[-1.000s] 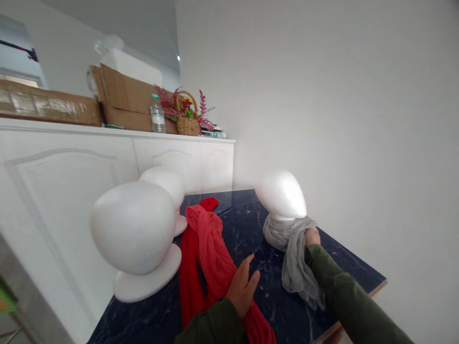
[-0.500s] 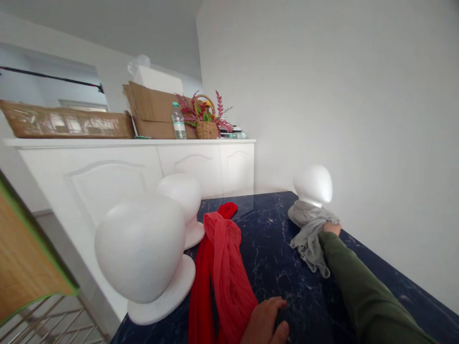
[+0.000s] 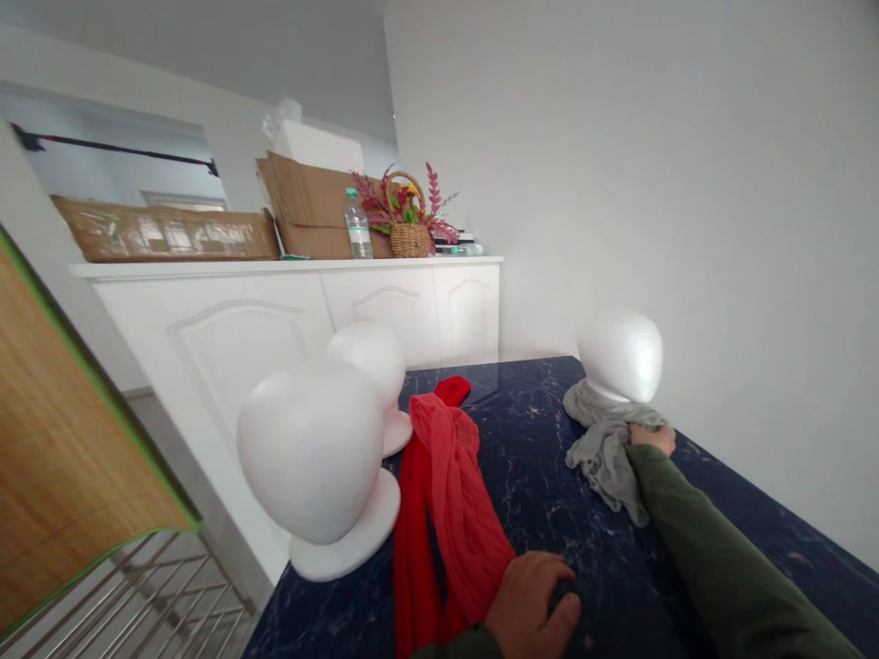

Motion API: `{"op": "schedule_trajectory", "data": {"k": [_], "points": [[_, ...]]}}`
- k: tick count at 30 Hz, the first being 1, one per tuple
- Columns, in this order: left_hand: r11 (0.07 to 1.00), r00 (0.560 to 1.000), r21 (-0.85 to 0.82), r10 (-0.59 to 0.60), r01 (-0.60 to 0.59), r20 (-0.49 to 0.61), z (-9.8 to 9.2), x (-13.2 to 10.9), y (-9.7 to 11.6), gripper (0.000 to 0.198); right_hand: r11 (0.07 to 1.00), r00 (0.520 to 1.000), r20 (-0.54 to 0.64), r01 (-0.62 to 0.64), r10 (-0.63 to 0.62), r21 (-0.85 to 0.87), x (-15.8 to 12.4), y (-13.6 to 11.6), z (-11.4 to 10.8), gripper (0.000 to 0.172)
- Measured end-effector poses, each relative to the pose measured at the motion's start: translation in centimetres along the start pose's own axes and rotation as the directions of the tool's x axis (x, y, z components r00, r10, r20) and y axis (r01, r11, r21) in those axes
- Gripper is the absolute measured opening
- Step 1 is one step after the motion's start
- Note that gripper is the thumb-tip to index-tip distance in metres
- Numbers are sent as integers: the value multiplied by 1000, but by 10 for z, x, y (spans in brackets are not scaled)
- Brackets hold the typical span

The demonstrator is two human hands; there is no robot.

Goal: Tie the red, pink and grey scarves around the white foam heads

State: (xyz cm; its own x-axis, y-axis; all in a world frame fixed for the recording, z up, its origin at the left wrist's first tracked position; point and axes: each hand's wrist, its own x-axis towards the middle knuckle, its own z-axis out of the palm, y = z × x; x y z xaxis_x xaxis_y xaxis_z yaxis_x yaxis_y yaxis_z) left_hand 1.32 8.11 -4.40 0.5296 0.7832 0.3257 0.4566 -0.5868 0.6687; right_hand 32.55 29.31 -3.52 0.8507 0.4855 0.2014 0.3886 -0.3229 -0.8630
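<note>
No words, numbers, brands or signs can be read. At the far left, the upright bottle (image 3: 355, 212) on the white cabinet (image 3: 385, 269) carries a label (image 3: 359, 232) around its middle, with any print too small to make out. On the long box (image 3: 165, 236) to its left, shiny patches leave no readable marking, and the brown cardboard (image 3: 309, 201) behind the bottle shows no legible lettering either.

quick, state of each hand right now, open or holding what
Left hand: open, by the coral-red scarf; whether they touch cannot be told.
Right hand: closed on the gray scarf.
</note>
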Motion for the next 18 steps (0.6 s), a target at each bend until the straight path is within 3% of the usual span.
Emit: {"op": "schedule_trajectory", "data": {"k": [3,6,7,8,9,11,12,13,15,18], "points": [[996,997,-72,-58,54,-57,-4,0,12,24,996,994,-61,88,-88,-6,-35,1,-26,70],[994,995,-107,-27,17,-92,-8,-1,23,24,953,951,-99,298,-292,48,-90,-8,-49,65],[995,996,-95,26,-35,-87,-9,-2,26,25,905,913,-31,406,-406,127,-114,-13,-53,59],[992,992,-69,99,-105,-79,-10,-3,28,26,833,840,106,495,-531,248,-139,-18,-54,55],[981,980,-32,189,-191,-66,-10,-5,29,27,798,760,279,486,-588,357,-165,-23,-54,54],[925,926,66,376,-374,-25,-9,-10,32,28,799,518,611,443,-599,407,-217,-33,-49,56],[886,892,117,452,-448,-5,-8,-13,33,27,779,413,684,492,-601,388,-240,-36,-45,57],[848,861,165,509,-504,15,-7,-16,34,25,757,359,708,532,-608,380,-260,-40,-41,60],[786,813,229,581,-574,44,-8,-22,35,22,717,316,722,605,-616,347,-287,-45,-34,58],[766,794,253,607,-592,21,-16,-28,38,22,750,344,730,567,-591,340,-298,-49,-31,27]]}}
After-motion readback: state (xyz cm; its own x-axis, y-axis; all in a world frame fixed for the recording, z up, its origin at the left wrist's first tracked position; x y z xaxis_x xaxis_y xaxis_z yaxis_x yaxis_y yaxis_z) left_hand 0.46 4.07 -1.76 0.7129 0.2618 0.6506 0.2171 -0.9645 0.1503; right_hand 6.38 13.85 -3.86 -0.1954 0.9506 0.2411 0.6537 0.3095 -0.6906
